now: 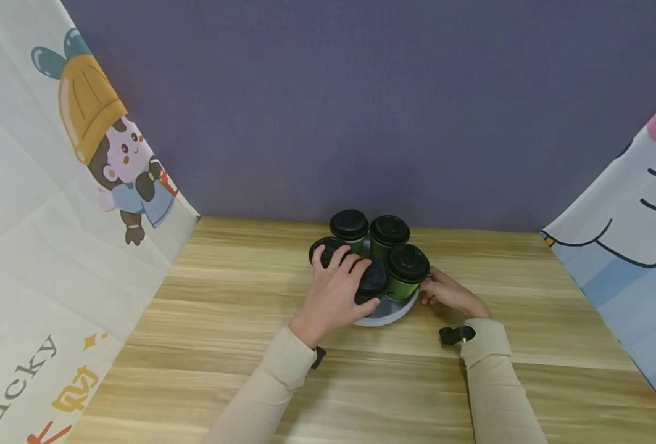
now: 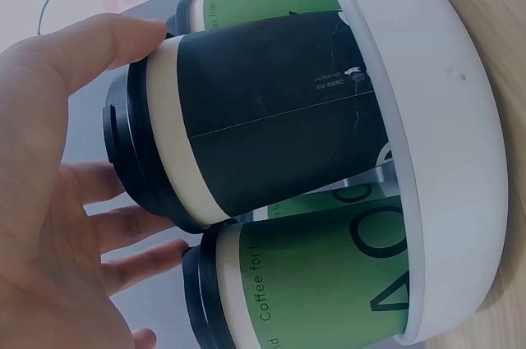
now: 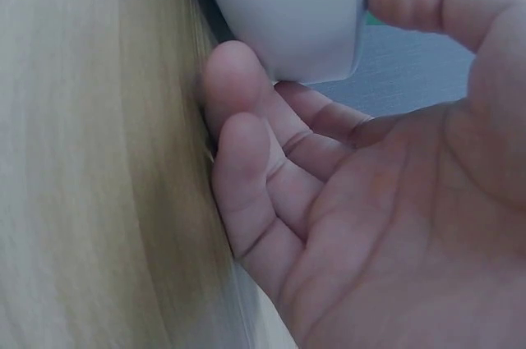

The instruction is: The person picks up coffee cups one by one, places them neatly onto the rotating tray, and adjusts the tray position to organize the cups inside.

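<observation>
Several lidded paper coffee cups stand together in a round white tray (image 1: 383, 319) on the table. My left hand (image 1: 332, 296) reaches over the front of the group and holds the front coffee cup (image 1: 374, 282) by its black lid, thumb on one side and fingers on the other. In the left wrist view that cup (image 2: 275, 111) has a dark wrapper and leans close to a green cup (image 2: 325, 271). At the tray's right side, my right hand (image 1: 451, 293) grips the rim. Its thumb lies on the upper edge, with curled fingers (image 3: 234, 78) at the underside near the tabletop.
Other lidded cups stand at the back left (image 1: 349, 225), back right (image 1: 389, 230) and right (image 1: 408, 264) of the tray. A dark wall panel (image 1: 361, 111) rises behind the wooden table (image 1: 222, 308). Printed cloths (image 1: 39, 185) hang at both sides.
</observation>
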Demonstrator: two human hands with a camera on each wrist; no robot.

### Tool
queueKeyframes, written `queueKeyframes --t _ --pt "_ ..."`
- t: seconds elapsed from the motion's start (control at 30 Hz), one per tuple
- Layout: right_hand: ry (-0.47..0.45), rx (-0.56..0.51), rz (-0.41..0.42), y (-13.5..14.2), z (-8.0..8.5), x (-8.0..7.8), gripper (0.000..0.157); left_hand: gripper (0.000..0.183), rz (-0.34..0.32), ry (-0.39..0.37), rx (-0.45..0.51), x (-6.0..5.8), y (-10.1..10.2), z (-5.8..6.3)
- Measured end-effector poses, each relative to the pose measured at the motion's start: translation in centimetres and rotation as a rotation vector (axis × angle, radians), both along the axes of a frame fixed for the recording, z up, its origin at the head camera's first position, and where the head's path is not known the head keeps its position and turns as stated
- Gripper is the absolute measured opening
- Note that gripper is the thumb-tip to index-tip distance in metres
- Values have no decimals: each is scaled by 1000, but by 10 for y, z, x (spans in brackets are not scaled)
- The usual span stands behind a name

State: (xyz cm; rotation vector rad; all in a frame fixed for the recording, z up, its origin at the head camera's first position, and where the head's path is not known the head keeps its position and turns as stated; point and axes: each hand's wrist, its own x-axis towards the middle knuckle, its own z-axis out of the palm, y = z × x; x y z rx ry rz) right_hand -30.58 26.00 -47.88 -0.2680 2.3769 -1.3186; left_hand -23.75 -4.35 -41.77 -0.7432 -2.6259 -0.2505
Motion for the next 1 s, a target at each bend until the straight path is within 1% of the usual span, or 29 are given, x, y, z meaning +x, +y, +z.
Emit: queueKeyframes --t 0.3,0.43,0.5,0.8,0.87,1.0 --pt "-3 17 2 1 1 0 59 69 -9 -1 -11 1 0 1" --pt "1 27 -6 1 1 0 61 69 -20 8 5 1 -1 0" --pt "9 24 3 2 1 0 61 70 -22 12 14 1 -1 1" --pt "10 11 25 6 -2 -1 62 67 -42 34 77 2 -2 3" --pt "17 1 46 8 -3 -1 63 66 -40 36 94 1 -3 3" --pt "18 -28 55 10 -2 0 58 62 -29 33 148 -1 -7 6"
